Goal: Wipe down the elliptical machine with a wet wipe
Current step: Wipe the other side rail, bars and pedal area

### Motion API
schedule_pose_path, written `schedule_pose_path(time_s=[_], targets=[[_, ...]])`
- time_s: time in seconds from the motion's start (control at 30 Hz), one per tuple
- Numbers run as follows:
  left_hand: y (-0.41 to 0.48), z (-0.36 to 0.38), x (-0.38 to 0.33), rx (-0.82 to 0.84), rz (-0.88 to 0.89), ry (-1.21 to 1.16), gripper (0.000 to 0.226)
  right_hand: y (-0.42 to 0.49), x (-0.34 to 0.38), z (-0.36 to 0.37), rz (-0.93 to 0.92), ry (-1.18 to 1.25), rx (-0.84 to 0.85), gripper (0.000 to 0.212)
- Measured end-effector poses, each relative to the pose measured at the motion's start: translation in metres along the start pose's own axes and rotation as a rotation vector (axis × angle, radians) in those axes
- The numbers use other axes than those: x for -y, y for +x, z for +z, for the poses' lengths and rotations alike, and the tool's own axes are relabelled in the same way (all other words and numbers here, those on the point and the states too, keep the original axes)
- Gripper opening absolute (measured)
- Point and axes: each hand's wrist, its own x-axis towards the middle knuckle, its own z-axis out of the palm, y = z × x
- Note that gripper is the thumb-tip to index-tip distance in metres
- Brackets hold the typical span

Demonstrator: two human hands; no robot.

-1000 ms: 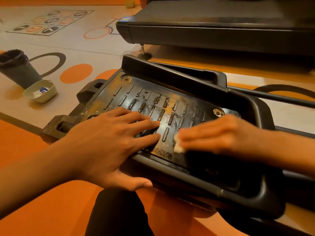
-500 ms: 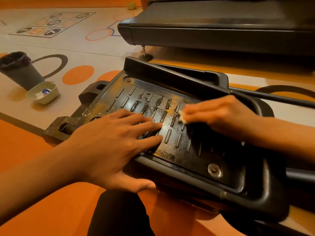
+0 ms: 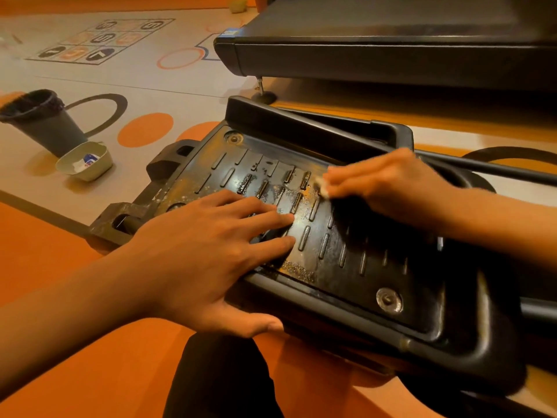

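The elliptical's black foot pedal (image 3: 346,260) fills the middle of the head view, ribbed, dusty and wet in patches, with a raised rim. My left hand (image 3: 211,254) lies flat on its near left part, fingers spread, thumb over the front rim. My right hand (image 3: 388,182) presses a small white wet wipe (image 3: 322,188) against the far side of the pedal, near its back wall. Only an edge of the wipe shows under my fingertips.
A dark bin with a black liner (image 3: 42,122) and a small pale tray (image 3: 86,161) holding packets sit on the floor at left. A black treadmill deck (image 3: 391,52) stands behind the pedal. A black bar (image 3: 494,170) runs off right. My dark-clothed knee (image 3: 223,381) is below.
My right hand slid the wipe from the pedal's near edge up across the ribs to the far side. My left hand stayed pressed in place.
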Motion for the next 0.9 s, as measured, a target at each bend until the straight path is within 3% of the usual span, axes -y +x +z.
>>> schedule_pose_path(time_s=[0.13, 0.27, 0.37, 0.53, 0.67, 0.77, 0.9], targets=[[0.0, 0.0, 0.0, 0.004, -0.007, 0.002, 0.091, 0.001, 0.02, 0.004, 0.093, 0.03, -0.076, 0.023], [0.001, 0.001, -0.001, 0.002, -0.004, -0.001, 0.091, -0.02, 0.077, 0.002, -0.095, 0.254, 0.047, 0.024], [0.001, 0.001, 0.0, 0.009, -0.001, 0.001, 0.091, -0.02, 0.061, 0.0, -0.216, 0.253, 0.13, 0.028], [0.0, 0.0, -0.001, 0.015, -0.014, 0.006, 0.092, -0.007, 0.048, 0.004, -0.043, 0.216, -0.021, 0.025], [0.001, 0.0, -0.001, 0.003, -0.007, -0.002, 0.091, -0.025, 0.077, 0.0, -0.13, 0.431, 0.133, 0.028], [0.001, 0.0, -0.002, -0.013, -0.007, 0.002, 0.091, -0.033, 0.066, -0.012, -0.085, 0.479, 0.217, 0.03], [0.0, 0.0, -0.002, 0.0, -0.034, 0.008, 0.091, -0.042, 0.08, -0.013, -0.018, 0.414, 0.131, 0.033]])
